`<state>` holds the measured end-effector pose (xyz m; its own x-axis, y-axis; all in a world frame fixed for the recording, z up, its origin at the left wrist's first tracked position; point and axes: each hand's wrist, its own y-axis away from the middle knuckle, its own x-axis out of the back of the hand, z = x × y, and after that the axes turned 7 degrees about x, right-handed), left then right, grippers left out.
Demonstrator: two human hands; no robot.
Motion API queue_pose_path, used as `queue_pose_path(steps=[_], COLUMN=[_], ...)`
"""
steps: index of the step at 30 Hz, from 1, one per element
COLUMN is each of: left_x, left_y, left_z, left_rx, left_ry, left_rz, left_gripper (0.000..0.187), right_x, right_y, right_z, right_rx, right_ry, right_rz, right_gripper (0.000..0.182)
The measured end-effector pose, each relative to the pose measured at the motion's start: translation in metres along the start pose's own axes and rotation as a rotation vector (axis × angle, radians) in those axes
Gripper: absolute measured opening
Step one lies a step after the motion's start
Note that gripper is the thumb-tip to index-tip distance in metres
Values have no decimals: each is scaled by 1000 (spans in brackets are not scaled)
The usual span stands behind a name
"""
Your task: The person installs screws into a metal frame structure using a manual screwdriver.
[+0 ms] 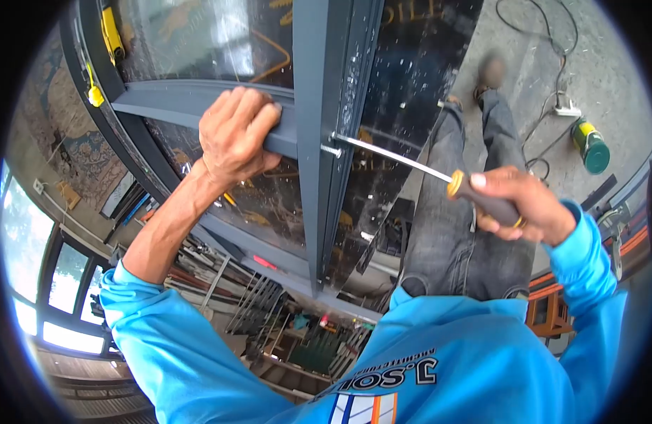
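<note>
My left hand (238, 134) is wrapped around a dark grey metal crossbar (163, 102), close to where it meets a long upright profile (313, 141) of the same frame. In my right hand (517, 205) is a screwdriver (400, 161), gripped by its dark handle with a yellow collar. Its shaft points left, and the tip meets the side of the upright profile; what it touches there is too small to make out. Just below the tip, a silver screw (331, 150) sticks out of the profile.
Dark printed sheeting (421, 63) lies under the frame. A yellow tool (111, 35) and a yellow tag (95, 95) are at the far left. On the concrete floor are a cable (531, 32) and a green cylindrical object (591, 148). Metal lengths (252, 304) are stacked nearby.
</note>
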<state>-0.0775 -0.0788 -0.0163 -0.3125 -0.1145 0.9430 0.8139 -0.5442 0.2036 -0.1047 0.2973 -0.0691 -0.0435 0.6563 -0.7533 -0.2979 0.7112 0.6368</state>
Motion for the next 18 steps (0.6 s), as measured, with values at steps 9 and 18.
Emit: queue_pose_path(steps=[9, 18], left_x=[-4, -2], left_y=[7, 5], left_z=[1, -2], left_rx=[53, 15], left_ry=[10, 9], left_rz=[-14, -8], left_gripper=[46, 45], right_x=[-1, -12], right_y=[-15, -15], right_z=[33, 49], right_rx=[545, 1019], right_ry=[644, 1111], right_rz=[234, 450], right_gripper=[39, 37])
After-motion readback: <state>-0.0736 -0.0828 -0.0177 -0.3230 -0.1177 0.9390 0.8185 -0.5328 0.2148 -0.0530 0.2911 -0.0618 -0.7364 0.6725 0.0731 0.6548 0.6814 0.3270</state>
